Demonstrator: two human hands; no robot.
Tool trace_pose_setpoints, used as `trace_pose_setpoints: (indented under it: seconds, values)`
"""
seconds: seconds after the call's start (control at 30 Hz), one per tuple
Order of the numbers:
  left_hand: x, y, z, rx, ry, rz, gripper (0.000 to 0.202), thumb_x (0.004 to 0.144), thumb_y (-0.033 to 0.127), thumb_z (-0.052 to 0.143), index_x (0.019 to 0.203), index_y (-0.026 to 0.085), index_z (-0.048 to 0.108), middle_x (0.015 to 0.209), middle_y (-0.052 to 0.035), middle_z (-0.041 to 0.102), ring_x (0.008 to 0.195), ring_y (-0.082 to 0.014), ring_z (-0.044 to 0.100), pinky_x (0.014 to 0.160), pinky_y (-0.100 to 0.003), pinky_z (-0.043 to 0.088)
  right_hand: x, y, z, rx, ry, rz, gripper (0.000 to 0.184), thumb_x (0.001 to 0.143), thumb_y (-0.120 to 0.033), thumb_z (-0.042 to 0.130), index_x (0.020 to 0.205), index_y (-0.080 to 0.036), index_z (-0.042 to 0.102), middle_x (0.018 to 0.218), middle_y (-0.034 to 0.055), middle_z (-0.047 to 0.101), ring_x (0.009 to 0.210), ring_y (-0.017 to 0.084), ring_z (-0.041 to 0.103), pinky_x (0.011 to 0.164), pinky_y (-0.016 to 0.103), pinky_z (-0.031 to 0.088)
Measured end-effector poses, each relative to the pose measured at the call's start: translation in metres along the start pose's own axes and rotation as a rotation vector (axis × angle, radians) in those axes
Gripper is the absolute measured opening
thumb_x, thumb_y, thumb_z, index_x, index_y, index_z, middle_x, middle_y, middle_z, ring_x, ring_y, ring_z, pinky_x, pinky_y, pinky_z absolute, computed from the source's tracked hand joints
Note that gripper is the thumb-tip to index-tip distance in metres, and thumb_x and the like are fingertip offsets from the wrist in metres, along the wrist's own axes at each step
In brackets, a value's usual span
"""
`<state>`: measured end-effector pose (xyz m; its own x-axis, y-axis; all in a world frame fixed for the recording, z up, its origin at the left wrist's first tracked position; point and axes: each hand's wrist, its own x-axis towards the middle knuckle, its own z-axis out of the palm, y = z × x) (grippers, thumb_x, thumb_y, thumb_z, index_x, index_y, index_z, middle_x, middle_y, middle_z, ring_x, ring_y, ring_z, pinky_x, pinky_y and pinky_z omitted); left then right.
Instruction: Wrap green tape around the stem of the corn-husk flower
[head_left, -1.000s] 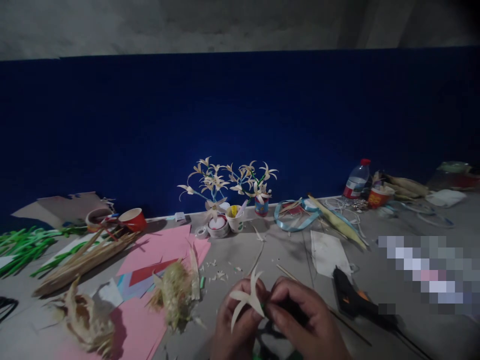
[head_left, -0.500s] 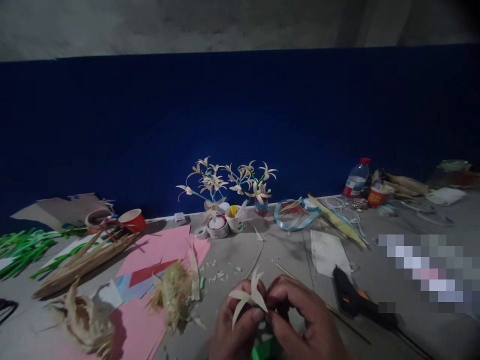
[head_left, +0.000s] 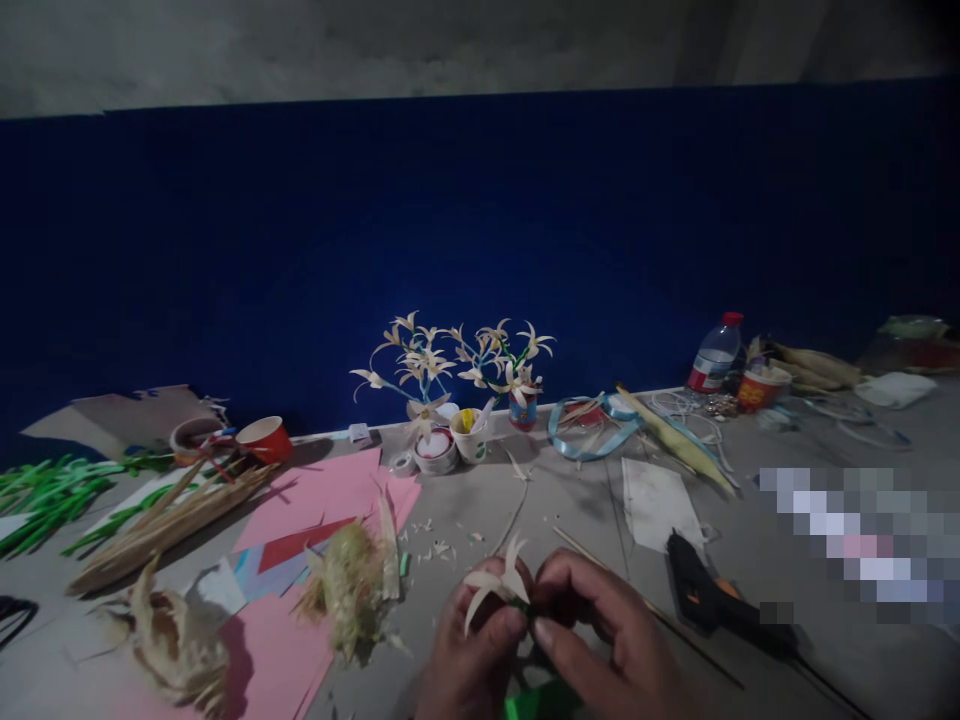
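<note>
Near the bottom middle, my left hand (head_left: 480, 640) is closed around the base of a cream flower (head_left: 496, 583) with narrow, curling petals that look like corn husk. My right hand (head_left: 600, 620) is closed too, its thumb and fingertips pinched together against the flower's dark green base (head_left: 519, 602). My fingers cover most of that base, so any stem is hidden. Below my hands a bright green piece (head_left: 536, 702) shows in part. To the right of my right hand lies a black glue gun (head_left: 709, 595), its cord running toward the bottom edge.
Several similar flowers (head_left: 424, 362) stand in small containers before the blue wall panel (head_left: 480, 220). On the left are pink paper (head_left: 315, 490), dry husks (head_left: 180, 640), corn silk (head_left: 349, 590) and green stems (head_left: 52, 490). A bottle (head_left: 716, 355) and light-blue ribbon (head_left: 585, 452) lie farther back.
The flower has turned slightly in my fingers and tilts a little more to the right. Both hands have stayed in about the same place.
</note>
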<state>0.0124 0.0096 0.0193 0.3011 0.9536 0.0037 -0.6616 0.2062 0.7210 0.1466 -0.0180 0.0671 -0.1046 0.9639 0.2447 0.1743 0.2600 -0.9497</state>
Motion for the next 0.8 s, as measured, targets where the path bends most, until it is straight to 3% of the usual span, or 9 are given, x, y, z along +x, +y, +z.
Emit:
trace_pose_setpoints:
  seconds: [0.1,0.27,0.4,0.5,0.63,0.73,0.8]
  values:
    - [0.000,-0.001,-0.001,-0.024,0.023,0.002,0.032,0.060,0.035,0.086,0.077,0.017,0.066,0.072,0.0007,0.056,0.073,-0.0160,0.053,0.071,-0.027,0.040,0.000,0.001,-0.002,-0.055,-0.022,0.044,0.010,0.074,-0.016,0.055,0.082,-0.021,0.058,0.080,0.0000,0.060,0.077,0.018,0.058,0.071,0.026,0.047]
    - [-0.002,0.003,0.000,-0.029,0.004,0.016,0.029,0.061,0.034,0.087,0.075,0.017,0.069,0.072,0.0005,0.058,0.072,-0.0143,0.053,0.069,-0.025,0.042,-0.002,0.004,0.001,-0.178,0.062,0.042,0.010,0.071,-0.016,0.059,0.079,-0.021,0.060,0.079,0.0004,0.063,0.078,0.019,0.060,0.072,0.025,0.046]
    - [-0.002,0.005,0.003,-0.013,0.036,0.017,0.028,0.060,0.033,0.088,0.076,0.017,0.071,0.072,0.0007,0.057,0.073,-0.0142,0.052,0.075,-0.026,0.044,-0.004,0.006,0.001,-0.091,0.122,0.034,0.009,0.071,-0.018,0.062,0.079,-0.021,0.064,0.079,0.0012,0.065,0.078,0.020,0.061,0.072,0.026,0.046]
    - [0.000,0.009,0.006,0.059,0.033,0.046,0.026,0.065,0.035,0.084,0.078,0.017,0.070,0.077,-0.0007,0.055,0.073,-0.0142,0.051,0.071,-0.024,0.044,-0.003,0.010,-0.002,0.104,0.035,0.133,0.014,0.079,-0.032,0.062,0.082,-0.020,0.070,0.082,0.0040,0.068,0.079,0.021,0.062,0.071,0.028,0.048]
    - [0.002,0.017,0.008,0.084,-0.122,-0.026,0.036,0.066,0.043,0.082,0.086,0.017,0.067,0.080,-0.0009,0.053,0.060,-0.0093,0.047,0.053,-0.019,0.040,0.005,0.014,-0.008,0.456,-0.080,0.338,0.033,0.076,-0.052,0.069,0.081,-0.020,0.073,0.081,0.0031,0.069,0.078,0.020,0.064,0.074,0.028,0.050]
    - [0.003,0.021,0.002,0.164,-0.229,-0.123,0.042,0.066,0.047,0.081,0.089,0.017,0.064,0.074,-0.0004,0.054,0.048,-0.0065,0.045,0.039,-0.016,0.032,0.011,0.006,-0.006,0.560,-0.218,0.385,0.033,0.068,-0.051,0.078,0.065,-0.019,0.072,0.064,-0.0017,0.064,0.068,0.016,0.061,0.071,0.025,0.050]
    - [0.003,0.020,-0.006,0.185,-0.223,-0.147,0.048,0.059,0.050,0.084,0.086,0.015,0.064,0.072,-0.0014,0.056,0.043,-0.0067,0.047,0.036,-0.017,0.031,0.012,0.001,-0.002,0.552,-0.284,0.420,0.032,0.068,-0.049,0.079,0.059,-0.019,0.070,0.053,-0.0034,0.060,0.060,0.013,0.059,0.064,0.022,0.049]
